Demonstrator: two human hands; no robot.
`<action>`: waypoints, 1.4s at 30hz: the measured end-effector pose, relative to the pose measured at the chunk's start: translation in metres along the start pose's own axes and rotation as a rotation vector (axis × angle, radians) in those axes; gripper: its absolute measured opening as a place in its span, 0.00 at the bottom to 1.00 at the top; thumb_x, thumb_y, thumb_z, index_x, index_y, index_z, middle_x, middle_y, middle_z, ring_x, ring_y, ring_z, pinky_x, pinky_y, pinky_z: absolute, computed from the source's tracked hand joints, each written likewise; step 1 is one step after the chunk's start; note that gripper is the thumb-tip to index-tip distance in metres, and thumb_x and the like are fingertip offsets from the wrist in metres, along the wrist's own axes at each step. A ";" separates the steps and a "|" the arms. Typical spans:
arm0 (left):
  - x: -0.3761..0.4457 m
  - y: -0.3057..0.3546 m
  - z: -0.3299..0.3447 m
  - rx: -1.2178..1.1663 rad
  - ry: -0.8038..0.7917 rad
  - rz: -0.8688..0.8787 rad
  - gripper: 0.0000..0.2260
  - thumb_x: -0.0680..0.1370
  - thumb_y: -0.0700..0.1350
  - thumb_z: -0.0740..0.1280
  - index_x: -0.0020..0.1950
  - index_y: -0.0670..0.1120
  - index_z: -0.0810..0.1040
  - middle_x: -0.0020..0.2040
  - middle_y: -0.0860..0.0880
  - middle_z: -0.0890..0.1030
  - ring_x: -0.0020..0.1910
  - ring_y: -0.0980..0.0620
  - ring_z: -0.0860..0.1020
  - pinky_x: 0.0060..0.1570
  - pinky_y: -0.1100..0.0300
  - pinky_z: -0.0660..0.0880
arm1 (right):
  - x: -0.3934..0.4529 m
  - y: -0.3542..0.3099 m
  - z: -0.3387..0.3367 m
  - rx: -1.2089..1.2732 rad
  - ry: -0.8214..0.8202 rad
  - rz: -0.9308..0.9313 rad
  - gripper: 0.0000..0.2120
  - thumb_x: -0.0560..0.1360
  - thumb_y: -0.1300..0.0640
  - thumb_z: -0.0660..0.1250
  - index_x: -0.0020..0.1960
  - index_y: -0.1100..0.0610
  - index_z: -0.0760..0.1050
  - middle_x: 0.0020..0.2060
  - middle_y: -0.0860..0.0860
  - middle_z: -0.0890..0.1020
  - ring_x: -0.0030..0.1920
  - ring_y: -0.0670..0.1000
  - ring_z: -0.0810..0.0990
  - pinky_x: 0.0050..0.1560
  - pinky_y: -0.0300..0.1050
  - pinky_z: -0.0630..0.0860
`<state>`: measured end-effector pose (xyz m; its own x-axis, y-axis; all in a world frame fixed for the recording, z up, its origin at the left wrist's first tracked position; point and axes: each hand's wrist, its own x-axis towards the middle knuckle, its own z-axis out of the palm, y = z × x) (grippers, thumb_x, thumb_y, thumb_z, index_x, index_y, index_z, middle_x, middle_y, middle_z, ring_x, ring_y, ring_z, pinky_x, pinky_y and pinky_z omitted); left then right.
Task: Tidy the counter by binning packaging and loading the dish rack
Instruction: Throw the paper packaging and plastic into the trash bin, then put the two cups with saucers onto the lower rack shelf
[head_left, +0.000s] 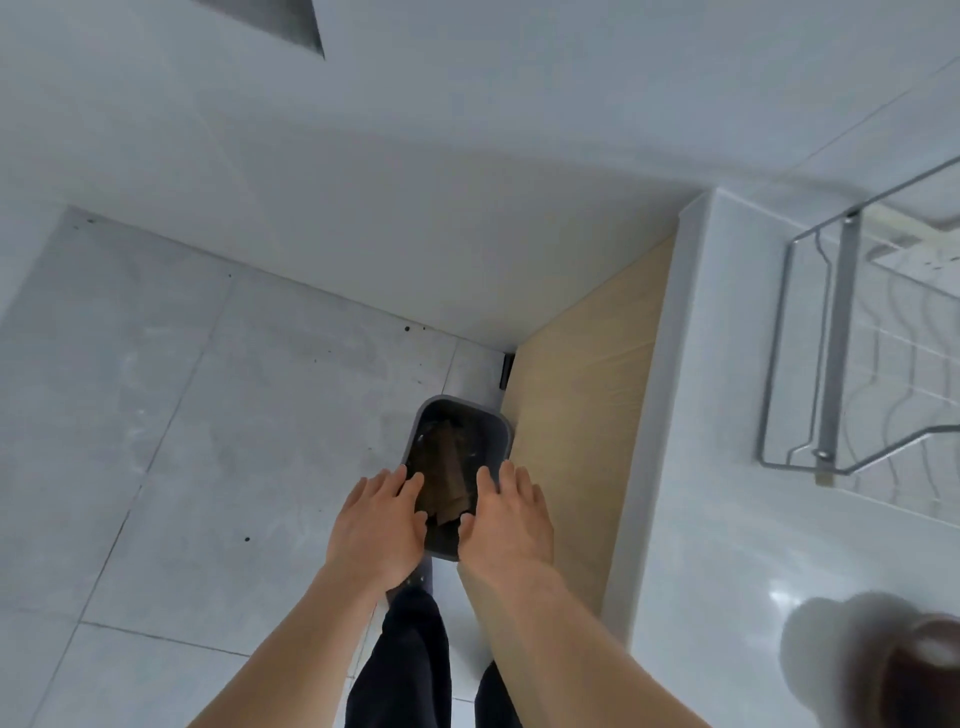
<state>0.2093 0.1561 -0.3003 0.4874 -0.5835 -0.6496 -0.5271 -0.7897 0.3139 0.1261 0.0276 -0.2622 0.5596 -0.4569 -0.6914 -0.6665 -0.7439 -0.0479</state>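
Head view: a pale grey tiled floor (171, 415) is seen from above, bounded by white walls at the top and a white counter (727, 467) on the right. A light wood cabinet side (582, 415) runs down below the counter edge.

A dark grey bin (498, 426) is set on the floor, just beside the cabinet side, in the corner area. Brown cardboard packaging (449, 467) is seen inside the bin, lying on a dark liner.

Both hands are held over the near end of the bin, palms down. The left hand (376, 519) is spread flat, fingers extended and slightly apart, nothing gripped; its fingertips overlap the bin's left rim in the picture. The right hand (506, 519) is likewise flat and open, fingers extended, nothing held; it overlaps the bin's right rim. Actual contact with the rim cannot be told from this angle. The packaging is seen in the gap between the two hands.

Dark trousers (410, 665) are visible between the forearms.

On the counter, a wire dish rack (831, 364) is seen at the right edge, well apart from the bin. A blurred white-and-brown object (872, 660) sits at the lower right on the counter; its identity cannot be told.
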 end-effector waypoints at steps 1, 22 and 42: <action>-0.007 0.002 -0.010 0.018 0.016 0.011 0.24 0.83 0.53 0.53 0.79 0.51 0.58 0.79 0.48 0.62 0.78 0.46 0.58 0.78 0.50 0.53 | -0.008 0.000 -0.011 0.009 0.010 -0.006 0.32 0.80 0.47 0.60 0.79 0.54 0.53 0.79 0.58 0.56 0.78 0.59 0.52 0.78 0.57 0.54; -0.132 0.189 -0.140 0.107 0.396 0.250 0.29 0.81 0.62 0.52 0.80 0.52 0.54 0.80 0.51 0.58 0.78 0.49 0.56 0.77 0.52 0.54 | -0.197 0.138 -0.146 0.176 0.554 -0.112 0.28 0.81 0.47 0.57 0.78 0.52 0.56 0.80 0.56 0.54 0.80 0.57 0.50 0.80 0.52 0.47; -0.188 0.404 -0.026 -0.468 0.173 0.123 0.36 0.74 0.63 0.65 0.78 0.54 0.57 0.75 0.49 0.68 0.73 0.51 0.67 0.69 0.51 0.67 | -0.263 0.389 -0.092 0.620 0.387 0.090 0.40 0.75 0.39 0.65 0.79 0.54 0.53 0.74 0.51 0.67 0.74 0.54 0.65 0.72 0.49 0.64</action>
<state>-0.0771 -0.0581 -0.0336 0.5702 -0.6692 -0.4764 -0.2390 -0.6900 0.6832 -0.2352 -0.1868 -0.0321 0.5473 -0.7276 -0.4136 -0.8099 -0.3357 -0.4810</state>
